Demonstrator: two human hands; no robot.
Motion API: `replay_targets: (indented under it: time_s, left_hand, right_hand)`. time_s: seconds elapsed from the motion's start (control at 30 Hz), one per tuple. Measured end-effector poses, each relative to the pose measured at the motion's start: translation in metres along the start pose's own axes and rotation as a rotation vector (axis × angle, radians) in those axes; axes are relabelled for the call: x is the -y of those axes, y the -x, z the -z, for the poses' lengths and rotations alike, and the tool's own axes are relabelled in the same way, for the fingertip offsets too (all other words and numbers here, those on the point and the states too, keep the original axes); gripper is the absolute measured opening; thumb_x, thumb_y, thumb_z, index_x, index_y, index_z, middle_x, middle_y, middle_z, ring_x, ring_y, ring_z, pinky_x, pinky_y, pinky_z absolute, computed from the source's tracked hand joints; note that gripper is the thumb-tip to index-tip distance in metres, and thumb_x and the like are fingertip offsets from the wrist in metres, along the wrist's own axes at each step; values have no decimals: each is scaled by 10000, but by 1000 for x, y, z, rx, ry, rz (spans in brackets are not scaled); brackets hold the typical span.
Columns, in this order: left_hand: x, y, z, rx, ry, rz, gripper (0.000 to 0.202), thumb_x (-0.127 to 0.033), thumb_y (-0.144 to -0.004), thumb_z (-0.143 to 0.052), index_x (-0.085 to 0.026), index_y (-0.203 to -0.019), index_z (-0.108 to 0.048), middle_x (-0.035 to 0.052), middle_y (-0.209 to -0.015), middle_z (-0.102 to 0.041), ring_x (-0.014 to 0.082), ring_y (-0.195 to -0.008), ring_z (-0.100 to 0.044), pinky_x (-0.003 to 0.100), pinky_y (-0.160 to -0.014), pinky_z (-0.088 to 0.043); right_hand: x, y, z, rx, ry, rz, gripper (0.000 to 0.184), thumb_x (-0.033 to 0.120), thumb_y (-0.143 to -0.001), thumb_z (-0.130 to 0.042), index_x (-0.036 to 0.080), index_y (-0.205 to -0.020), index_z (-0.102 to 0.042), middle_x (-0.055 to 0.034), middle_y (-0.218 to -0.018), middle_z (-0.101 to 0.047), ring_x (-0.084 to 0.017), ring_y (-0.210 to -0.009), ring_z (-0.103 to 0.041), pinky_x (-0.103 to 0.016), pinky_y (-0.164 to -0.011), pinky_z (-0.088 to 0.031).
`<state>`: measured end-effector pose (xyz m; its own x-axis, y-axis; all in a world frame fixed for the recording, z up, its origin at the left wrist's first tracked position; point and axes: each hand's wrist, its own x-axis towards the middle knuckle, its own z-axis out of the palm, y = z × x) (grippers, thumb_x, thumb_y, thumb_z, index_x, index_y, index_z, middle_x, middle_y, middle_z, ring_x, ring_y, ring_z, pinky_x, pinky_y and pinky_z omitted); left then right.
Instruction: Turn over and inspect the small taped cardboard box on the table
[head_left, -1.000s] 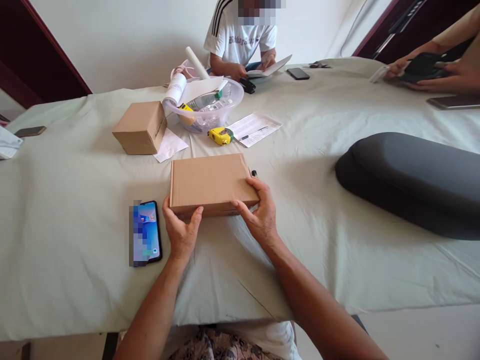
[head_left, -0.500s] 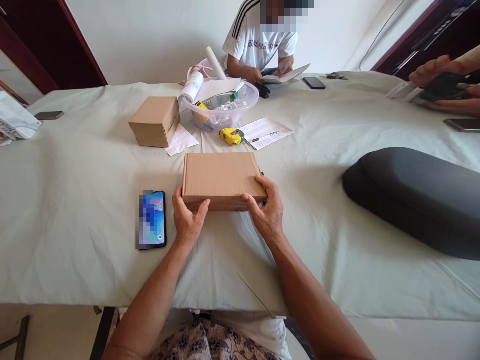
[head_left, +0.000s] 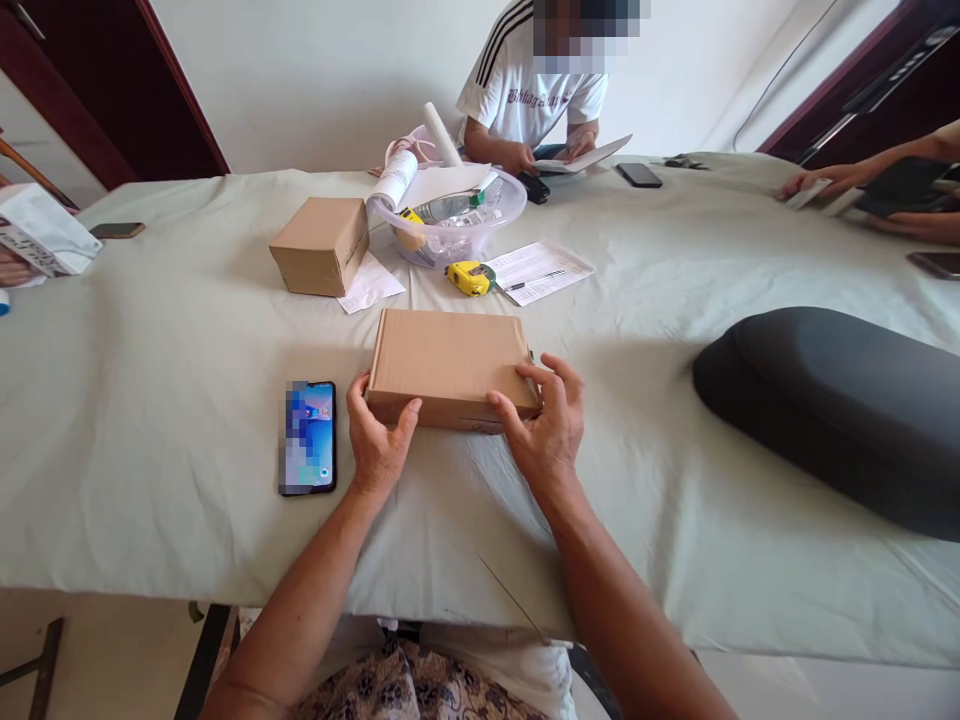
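Observation:
A flat brown cardboard box lies closed on the pale cloth-covered table in front of me. My left hand grips its near left corner, thumb on the front edge. My right hand holds the near right corner, with the thumb on the front and the fingers curled round the right side. A smartphone with a lit screen lies just left of my left hand.
A smaller cardboard box, a clear plastic bowl of items, a yellow tape measure and a printed sheet sit further back. A large dark padded case lies at right. A person sits across; another person's hands show at far right.
My right hand's fingers have lifted off the box top and curled round its right side. The left hand keeps its hold. The camera view shifted slightly.

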<state>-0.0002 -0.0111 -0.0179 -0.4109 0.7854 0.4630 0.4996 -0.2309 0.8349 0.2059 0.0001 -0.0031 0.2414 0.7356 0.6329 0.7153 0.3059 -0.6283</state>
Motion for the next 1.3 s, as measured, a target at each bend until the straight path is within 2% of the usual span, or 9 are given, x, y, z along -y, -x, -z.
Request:
replay_targets:
  time_s: [0.13, 0.27, 0.4, 0.5, 0.67, 0.87, 0.97, 1.13, 1.3]
  left_hand:
    - [-5, 4, 0, 39, -49, -181, 773, -515, -890, -678, -184, -1504, -346, 215, -1479, -510, 320, -1395, -516, 481, -1130, -457]
    - [-13, 9, 1, 40, -113, -271, 794, -545, -875, -694, -189, -1507, -372, 204, -1388, -556, 324, -1307, -568, 501, -1077, -494]
    - [-18, 12, 1, 0, -141, -275, 848, -627, -814, -729, -182, -1464, -416, 185, -1303, -560, 322, -1229, -587, 501, -1020, -522]
    - [-19, 13, 1, -4, -138, -271, 792, -584, -829, -739, -190, -1441, -428, 177, -1298, -550, 306, -1223, -586, 480, -1017, -523]
    - [-19, 11, 2, 5, -113, -229, 671, -514, -881, -707, -210, -1418, -443, 166, -1306, -562, 295, -1247, -579, 476, -1038, -508]
    - [-14, 2, 7, 22, -46, -135, 658, -528, -863, -720, -230, -1391, -466, 148, -1328, -583, 293, -1273, -581, 481, -1079, -483]
    - [-12, -2, 9, 23, -11, -96, 654, -534, -853, -730, -228, -1375, -480, 142, -1337, -586, 288, -1282, -579, 472, -1088, -479]
    - [-12, -4, 10, 26, 10, -76, 625, -538, -853, -727, -236, -1352, -505, 130, -1329, -605, 277, -1264, -592, 459, -1083, -484]
    - [-13, -4, 10, 54, -20, -116, 560, -499, -880, -703, -250, -1345, -517, 124, -1307, -619, 271, -1236, -601, 462, -1065, -491]
  right_hand:
    - [6, 5, -1, 17, 67, 106, 500, 603, -859, -699, 251, -1204, -613, -164, -1417, -541, -349, -1264, -582, -552, -1022, -512]
    - [10, 10, -5, 13, 105, 199, 567, 602, -805, -767, 259, -1226, -606, -151, -1345, -577, -375, -1308, -549, -575, -1061, -489]
    - [12, 13, -5, 19, 123, 207, 623, 588, -777, -803, 250, -1259, -600, -151, -1320, -594, -386, -1316, -540, -583, -1064, -488]
    - [14, 14, -4, 6, 116, 205, 628, 566, -775, -816, 245, -1270, -601, -148, -1296, -611, -383, -1303, -552, -582, -1053, -500]
    - [15, 11, -2, -9, 37, 199, 499, 482, -832, -794, 257, -1244, -621, -125, -1258, -667, -360, -1313, -579, -576, -1058, -520]
    - [13, 7, 1, -30, -126, 166, 406, 345, -877, -766, 250, -1248, -631, -109, -1227, -727, -323, -1283, -643, -564, -1066, -537]
    - [14, 6, 3, -38, -221, 119, 354, 290, -915, -708, 242, -1257, -633, -108, -1239, -725, -301, -1289, -651, -552, -1086, -531]
    - [17, 5, 5, -52, -294, -11, 256, 299, -994, -560, 241, -1220, -664, -103, -1232, -733, -269, -1269, -670, -526, -1092, -530]
    - [13, 3, 4, -48, -331, -89, 203, 317, -980, -561, 230, -1109, -691, -101, -1160, -747, -264, -1223, -686, -534, -1087, -521]
